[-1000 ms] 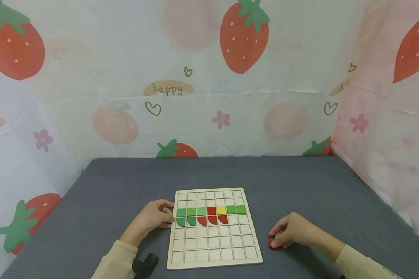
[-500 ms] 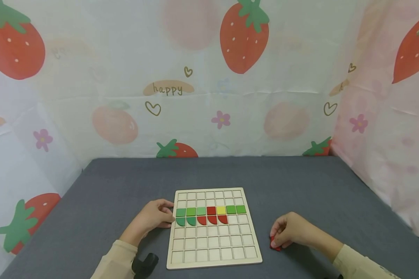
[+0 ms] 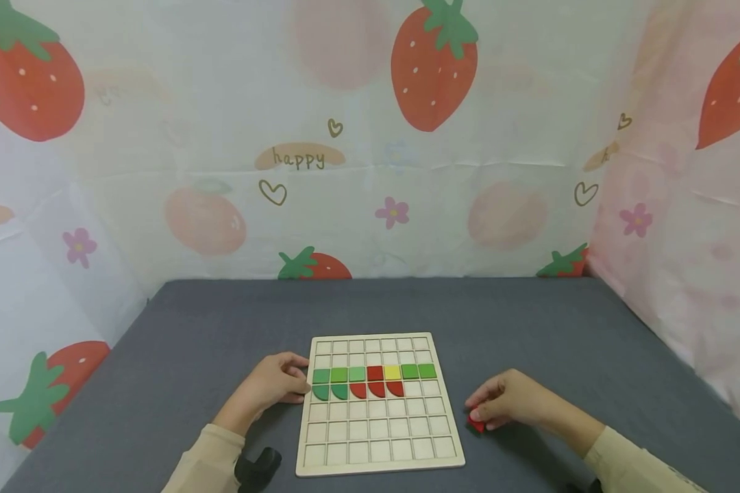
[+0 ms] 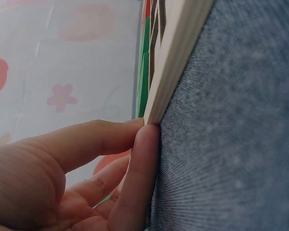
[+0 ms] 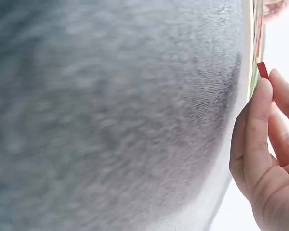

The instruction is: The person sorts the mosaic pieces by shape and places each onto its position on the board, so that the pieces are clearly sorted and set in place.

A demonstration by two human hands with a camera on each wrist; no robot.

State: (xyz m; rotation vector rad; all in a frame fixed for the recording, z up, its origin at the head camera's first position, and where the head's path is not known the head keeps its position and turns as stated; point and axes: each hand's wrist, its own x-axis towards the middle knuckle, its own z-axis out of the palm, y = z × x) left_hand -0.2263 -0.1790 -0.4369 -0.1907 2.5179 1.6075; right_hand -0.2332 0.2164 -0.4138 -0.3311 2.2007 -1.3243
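A pale wooden grid board (image 3: pixel 379 450) lies on the dark cloth, with coloured flat tiles in two of its rows. One row has green, red and yellow squares; the row in front has green quarter-circles and red quarter-circles (image 3: pixel 377 389). My left hand (image 3: pixel 268 383) holds the board's left edge between thumb and finger; the left wrist view shows the fingertips at that edge (image 4: pixel 176 62). Right of the board, my right hand (image 3: pixel 514 400) pinches a small red tile (image 5: pixel 263 70) between thumb and finger. The fingers partly cover it, so its full outline cannot be told.
Dark grey cloth (image 3: pixel 222 311) covers the table. A light curtain with strawberry prints (image 3: pixel 434 68) stands behind it and along both sides. A black curved piece (image 3: pixel 257 467) sits at the left wrist.
My right hand has turned the red tile in its fingers and moved slightly left and away from me, towards the board. The left hand and the board stay in place.
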